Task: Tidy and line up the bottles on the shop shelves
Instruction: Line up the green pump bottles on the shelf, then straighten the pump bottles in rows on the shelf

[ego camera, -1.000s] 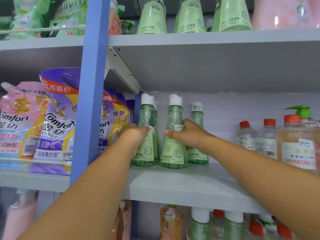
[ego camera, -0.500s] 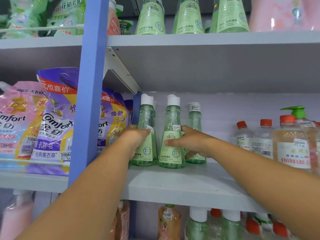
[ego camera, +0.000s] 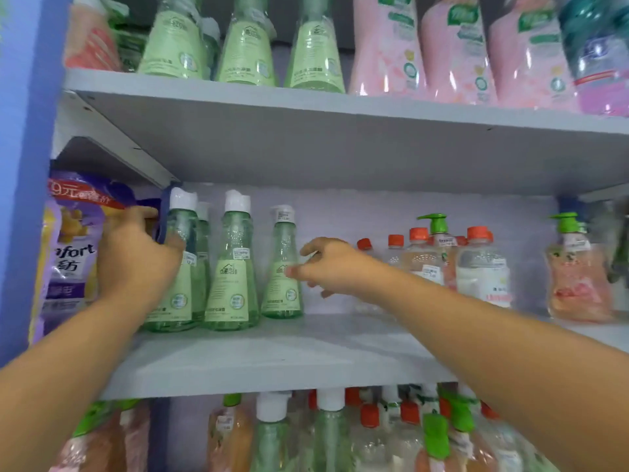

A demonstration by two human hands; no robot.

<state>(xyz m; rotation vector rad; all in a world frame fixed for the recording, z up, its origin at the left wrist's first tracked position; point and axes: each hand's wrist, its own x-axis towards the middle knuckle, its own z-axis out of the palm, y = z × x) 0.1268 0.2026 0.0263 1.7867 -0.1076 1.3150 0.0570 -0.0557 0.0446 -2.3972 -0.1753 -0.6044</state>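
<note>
Green liquid fills the white-capped bottle [ego camera: 177, 267] that the left hand [ego camera: 136, 253] grasps at the far left of the middle shelf [ego camera: 272, 356], its fingers curled round the bottle's upper body and its thumb side up against the purple refill pouch [ego camera: 73, 247] just left of it; the right hand [ego camera: 326, 267] hangs released, fingers loosely bent and holding nothing, its fingertips [ego camera: 292, 271] just beside or brushing the third green bottle [ego camera: 282, 267], which of the two I cannot tell through the blur; between the two hands stands a second green bottle [ego camera: 233, 264], upright and close against the held one, with one more green bottle half hidden behind the held one; the third bottle stands slightly farther back than the other two, all three upright on the grey shelf; to the right, partly behind the right forearm, a cluster of clear bottles with orange caps [ego camera: 476, 264] and a green pump bottle [ego camera: 434, 229] sits near the back; well apart at the far right stands a peach pump bottle [ego camera: 575, 274]; on the upper shelf [ego camera: 306, 107] three green bottles [ego camera: 245, 46] stand left of pink bottles [ego camera: 456, 49]; below, more capped bottles crowd the lower shelf [ego camera: 340, 434]; a blue upright post [ego camera: 27, 165] frames the left.
</note>
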